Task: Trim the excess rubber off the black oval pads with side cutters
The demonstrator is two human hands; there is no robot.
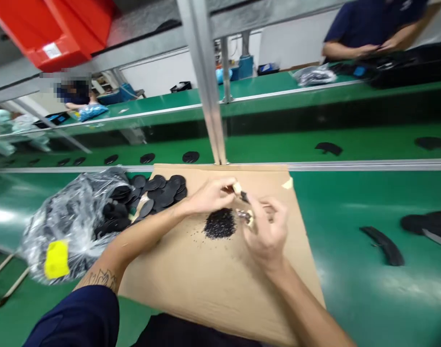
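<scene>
Plastic bag [57, 207], clear and crumpled, bulges at the left of the green surface [10, 188], with dark parts inside and a yellow label [57, 259] near its lower end. Just beside it, a loose heap of flat black discs [167, 195] overlaps the upper left corner of a cardboard sheet [206, 274], some of them spilling towards the bag's mouth.

Next comes the left hand [211, 195], raised over the cardboard, its thumb and forefinger drawn close together, a pale tip [237, 188] showing at their end. Below these fingers lies a pile of tiny black bits [220, 224], with stray ones scattered around it on the cardboard.

A small dark piece [244, 196] shows between that pale tip and the right hand's forefinger, above and to the right of the pile; the blur makes it impossible to tell which fingers grip it. The right hand [267, 226] has thumb and forefinger held narrowly apart, with something speckled [243, 215] blurred by the thumb's end; whether they hold it cannot be told.

Further right, well apart from both hands, a curved black strip [384, 246] lies on the surface, then a larger dark part [428, 224] cut off by the edge of view.
</scene>
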